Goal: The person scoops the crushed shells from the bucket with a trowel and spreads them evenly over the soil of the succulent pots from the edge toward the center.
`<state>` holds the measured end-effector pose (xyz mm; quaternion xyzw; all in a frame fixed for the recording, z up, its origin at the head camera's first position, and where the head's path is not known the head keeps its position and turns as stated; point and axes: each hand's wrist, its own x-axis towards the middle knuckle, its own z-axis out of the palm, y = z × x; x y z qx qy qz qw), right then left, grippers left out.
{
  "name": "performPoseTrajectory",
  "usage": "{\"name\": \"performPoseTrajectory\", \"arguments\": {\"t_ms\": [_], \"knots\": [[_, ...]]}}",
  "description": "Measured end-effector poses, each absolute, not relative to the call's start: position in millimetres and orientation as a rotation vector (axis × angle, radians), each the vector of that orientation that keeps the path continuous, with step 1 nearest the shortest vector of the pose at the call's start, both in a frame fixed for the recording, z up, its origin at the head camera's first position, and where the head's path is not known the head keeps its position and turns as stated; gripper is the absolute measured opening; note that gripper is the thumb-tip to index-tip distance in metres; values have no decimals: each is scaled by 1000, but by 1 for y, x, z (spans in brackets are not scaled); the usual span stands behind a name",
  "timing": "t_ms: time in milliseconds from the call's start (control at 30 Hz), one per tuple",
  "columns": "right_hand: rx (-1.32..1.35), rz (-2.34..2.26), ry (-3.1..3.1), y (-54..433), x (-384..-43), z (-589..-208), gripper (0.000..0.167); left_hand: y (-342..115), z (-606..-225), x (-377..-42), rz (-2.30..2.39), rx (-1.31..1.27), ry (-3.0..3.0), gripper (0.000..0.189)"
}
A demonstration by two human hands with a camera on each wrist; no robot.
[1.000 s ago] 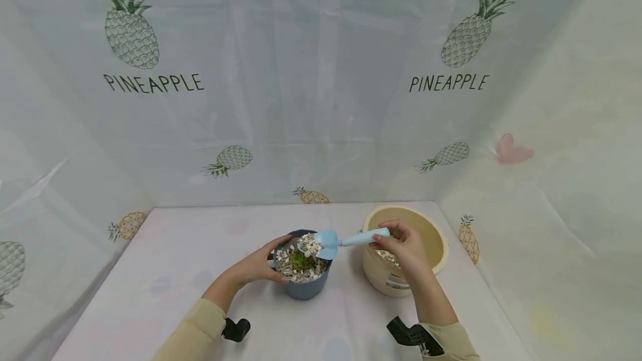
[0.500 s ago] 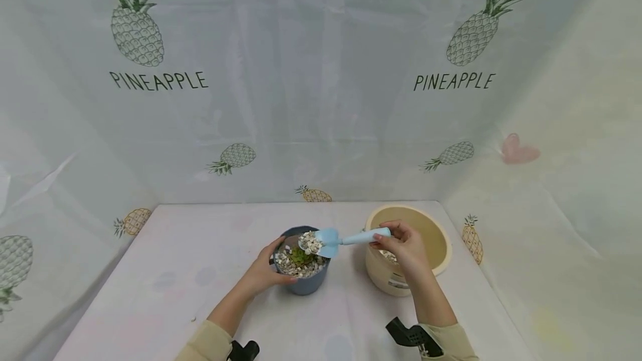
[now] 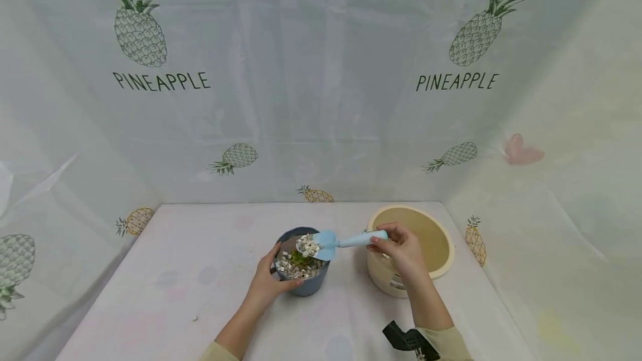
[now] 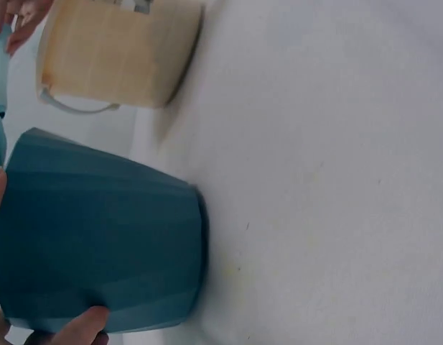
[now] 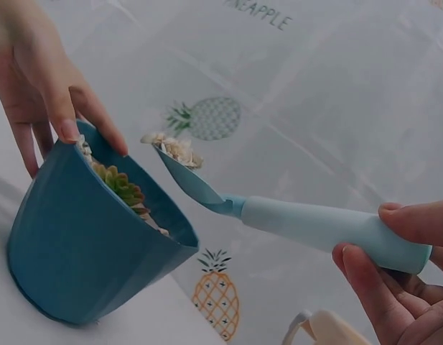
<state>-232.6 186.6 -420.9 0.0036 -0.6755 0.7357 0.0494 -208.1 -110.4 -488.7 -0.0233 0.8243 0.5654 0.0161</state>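
Note:
A blue plant pot (image 3: 309,287) holds pale gravel (image 5: 86,149) and a small green succulent (image 5: 119,185). My left hand (image 3: 266,278) grips the pot's left side, its thumb along the near rim; in the left wrist view some fingers (image 4: 81,329) lie against the wall. With my right hand (image 3: 403,248) I hold a light blue trowel (image 3: 327,244) by the end of its handle. The blade is level over the pot, loaded with white pebbles (image 3: 307,245). From the right wrist view, the blade is above the rim, apart from the plant.
A cream bucket (image 3: 441,233) stands at the right, behind and below my right hand, with a handle (image 4: 77,108) on its side. One tiny pebble (image 3: 195,319) lies on the white tablecloth (image 3: 165,305). Pineapple-printed curtain (image 3: 321,99) rises behind.
My left hand has shifted its hold around the pot, its forearm swinging right and nearer upright. The trowel stays over the pot with its pebbles, hardly moved. The pebble on the cloth came into view.

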Motion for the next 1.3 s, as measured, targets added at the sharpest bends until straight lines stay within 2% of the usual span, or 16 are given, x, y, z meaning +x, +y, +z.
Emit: {"name": "performPoseTrajectory", "arguments": {"t_ms": [200, 367, 667, 1000, 1300], "knots": [[22, 2258, -2031, 183, -233, -424, 32, -113, -487, -204, 1787, -80, 2524, 99], [4, 2274, -2038, 182, -233, -425, 33, -131, -486, -214, 1836, -16, 2357, 91], [5, 2298, -2028, 183, -234, -428, 32, -162, -488, -250, 1707, 324, 2147, 94], [6, 2283, -2044, 184, -233, -430, 32, -183, -484, -282, 1494, 580, 2040, 95], [23, 2271, -2062, 184, -234, -430, 33, -184, -482, -299, 1425, 684, 2025, 98]]}}
